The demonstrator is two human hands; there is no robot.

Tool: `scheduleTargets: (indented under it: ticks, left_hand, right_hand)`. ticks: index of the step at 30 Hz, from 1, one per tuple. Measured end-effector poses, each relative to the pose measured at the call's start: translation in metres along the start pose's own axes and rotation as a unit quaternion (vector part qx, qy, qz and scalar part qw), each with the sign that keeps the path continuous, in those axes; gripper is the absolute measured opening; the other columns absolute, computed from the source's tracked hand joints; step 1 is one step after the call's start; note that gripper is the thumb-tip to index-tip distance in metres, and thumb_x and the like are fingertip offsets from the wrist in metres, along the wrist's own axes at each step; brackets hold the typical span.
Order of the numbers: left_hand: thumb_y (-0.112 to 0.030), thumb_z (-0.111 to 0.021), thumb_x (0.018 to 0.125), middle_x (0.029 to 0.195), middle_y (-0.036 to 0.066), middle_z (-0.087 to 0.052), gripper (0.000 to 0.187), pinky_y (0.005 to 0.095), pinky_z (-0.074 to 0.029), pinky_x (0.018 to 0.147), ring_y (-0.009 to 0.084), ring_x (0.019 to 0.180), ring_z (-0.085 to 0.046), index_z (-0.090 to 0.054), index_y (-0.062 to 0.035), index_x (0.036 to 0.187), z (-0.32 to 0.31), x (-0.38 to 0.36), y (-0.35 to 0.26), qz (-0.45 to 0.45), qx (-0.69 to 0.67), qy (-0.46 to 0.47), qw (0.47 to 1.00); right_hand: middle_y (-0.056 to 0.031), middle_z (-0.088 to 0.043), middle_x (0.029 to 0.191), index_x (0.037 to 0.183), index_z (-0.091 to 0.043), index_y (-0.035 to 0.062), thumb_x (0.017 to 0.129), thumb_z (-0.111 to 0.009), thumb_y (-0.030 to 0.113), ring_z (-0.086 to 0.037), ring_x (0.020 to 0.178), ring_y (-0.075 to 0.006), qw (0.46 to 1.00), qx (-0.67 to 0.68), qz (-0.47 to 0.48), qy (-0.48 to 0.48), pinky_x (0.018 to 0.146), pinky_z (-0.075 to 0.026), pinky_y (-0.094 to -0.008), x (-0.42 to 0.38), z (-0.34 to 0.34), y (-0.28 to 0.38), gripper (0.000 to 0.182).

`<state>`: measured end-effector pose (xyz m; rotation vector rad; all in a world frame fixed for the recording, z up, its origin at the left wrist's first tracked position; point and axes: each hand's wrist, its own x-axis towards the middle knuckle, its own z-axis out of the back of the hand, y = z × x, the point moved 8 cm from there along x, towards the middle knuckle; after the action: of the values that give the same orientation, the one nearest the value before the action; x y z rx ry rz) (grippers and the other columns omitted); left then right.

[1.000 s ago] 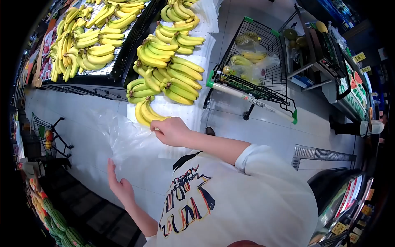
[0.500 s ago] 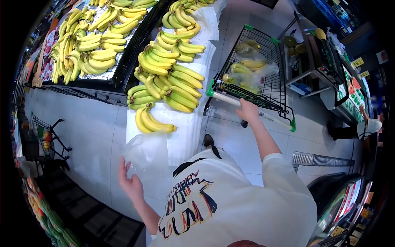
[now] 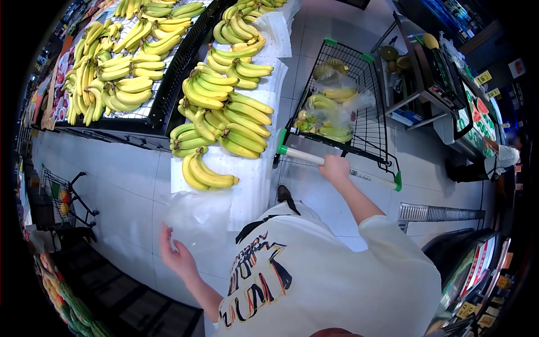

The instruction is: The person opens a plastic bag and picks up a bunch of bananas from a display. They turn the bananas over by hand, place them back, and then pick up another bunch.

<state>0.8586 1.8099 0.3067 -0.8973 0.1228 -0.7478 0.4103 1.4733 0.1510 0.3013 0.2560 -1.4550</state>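
Our right hand (image 3: 335, 167) sits at centre right of the frame, fingers curled around the cart handle (image 3: 338, 168), gripping it just left of its middle. The cart (image 3: 368, 121) stretches up and right from the handle, and in its basket lie bagged bananas (image 3: 328, 119) with more bagged fruit above them.

Our left hand (image 3: 177, 255) is at lower left, palm up and fingers spread, holding a clear plastic bag (image 3: 196, 216) that billows up from it toward the middle of the frame. We cannot tell exactly which fingers pinch the film.

Just above the bag, a loose yellow bunch (image 3: 205, 173) lies on the white stand (image 3: 255, 168), apart from both hands. Greener bunches (image 3: 230, 121) are piled higher on the same stand, touching one another. At upper left a dark crate (image 3: 168, 90) holds more yellow bananas. A second small cart (image 3: 62, 196) stands at far left.
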Motion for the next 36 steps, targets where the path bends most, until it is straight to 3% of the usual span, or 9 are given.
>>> scheduleTargets:
  ticks: [5,14,17,20,22,27,30,32,36]
  left_hand:
    - [0.021,-0.034,0.068,0.142,0.018,-0.056,0.081,0.0339,-0.044,0.103,0.0281,0.129,-0.057,-0.048,0.0004,0.145,-0.02,-0.002,-0.02,0.009,-0.02,0.045,0.999]
    - [0.022,-0.03,0.065,0.159,0.018,-0.033,0.096,0.0383,-0.042,0.112,0.0333,0.139,-0.045,-0.027,-0.0045,0.157,-0.038,0.007,-0.036,-0.005,-0.072,0.12,0.99]
    - [0.022,-0.034,0.067,0.16,0.019,-0.031,0.098,0.0376,-0.048,0.103,0.0374,0.135,-0.049,-0.022,-0.0085,0.159,-0.038,0.006,-0.035,0.041,-0.075,0.151,0.985]
    - [0.021,-0.038,0.068,0.162,0.017,-0.029,0.097,0.0375,-0.052,0.096,0.0386,0.131,-0.054,-0.022,-0.0105,0.159,-0.033,0.005,-0.032,0.042,-0.048,0.163,0.985]
    - [0.02,-0.039,0.069,0.162,0.015,-0.028,0.096,0.0377,-0.051,0.096,0.0369,0.13,-0.054,-0.023,-0.0108,0.158,-0.036,0.004,-0.031,0.03,-0.02,0.18,0.983]
    - [0.02,-0.039,0.07,0.159,0.01,-0.035,0.089,0.0366,-0.05,0.1,0.0309,0.13,-0.055,-0.035,-0.011,0.153,-0.039,-0.002,-0.037,-0.012,0.01,0.179,0.984]
    - [0.021,-0.039,0.069,0.156,0.01,-0.041,0.084,0.0353,-0.051,0.098,0.0311,0.125,-0.059,-0.046,-0.0101,0.147,-0.031,-0.004,-0.044,-0.02,-0.048,0.155,0.987]
    - [0.021,-0.039,0.069,0.154,0.01,-0.044,0.08,0.0345,-0.051,0.098,0.0309,0.123,-0.061,-0.052,-0.0102,0.142,-0.026,-0.002,-0.032,-0.024,-0.099,0.12,0.988]
    - [0.02,-0.042,0.07,0.148,0.009,-0.052,0.07,0.0363,-0.051,0.098,0.0316,0.12,-0.062,-0.063,-0.0101,0.13,-0.008,-0.01,0.023,-0.02,0.111,0.13,0.985]
  right_hand:
    - [-0.0045,-0.064,0.075,0.076,-0.057,0.0131,0.071,-0.074,0.028,-0.066,0.07,-0.0269,0.969,0.016,0.104,-0.224,0.062,-0.052,-0.043,-0.042,-0.002,0.01,0.024]
    - [-0.0048,-0.064,0.079,0.104,-0.061,0.0138,0.071,-0.076,0.026,-0.064,0.076,-0.0284,0.919,0.143,0.205,-0.304,0.069,-0.05,-0.043,-0.087,0.021,0.021,0.038]
    - [-0.0081,-0.063,0.08,0.105,-0.061,0.009,0.079,-0.073,0.02,-0.062,0.08,-0.0294,0.83,0.138,0.293,-0.454,0.073,-0.046,-0.0422,-0.122,0.08,0.052,0.031]
    - [-0.008,-0.063,0.08,0.11,-0.058,0.0068,0.085,-0.068,0.011,-0.062,0.079,-0.0305,0.846,0.224,0.349,-0.335,0.074,-0.046,-0.0422,-0.105,0.044,0.078,0.027]
    - [-0.0089,-0.066,0.083,0.115,-0.055,0.0056,0.088,-0.065,0.006,-0.065,0.083,-0.0287,0.837,0.462,0.256,-0.145,0.08,-0.049,-0.0428,-0.109,0.041,0.132,0.029]
    - [-0.0181,-0.058,0.128,0.14,-0.043,0.0031,0.082,-0.075,0.036,-0.057,0.12,-0.0329,0.815,0.266,0.509,-0.077,0.093,-0.049,-0.0462,-0.166,0.062,0.288,0.074]
    - [-0.0203,-0.055,0.134,0.148,-0.035,0.0032,0.082,-0.076,0.041,-0.057,0.121,-0.0344,0.834,0.244,0.49,0.069,0.091,-0.051,-0.0454,-0.164,0.027,0.328,0.086]
    - [-0.019,-0.067,0.11,0.135,-0.049,0.0074,0.084,-0.069,0.03,-0.067,0.098,-0.0371,0.857,0.189,0.473,0.076,0.077,-0.055,-0.0469,-0.147,0.003,0.339,0.059]
    - [-0.0141,-0.07,0.08,0.104,-0.065,0.009,0.083,-0.062,0.016,-0.069,0.076,-0.0361,0.866,0.053,0.496,0.042,0.065,-0.054,-0.0488,-0.114,-0.029,0.363,0.023]
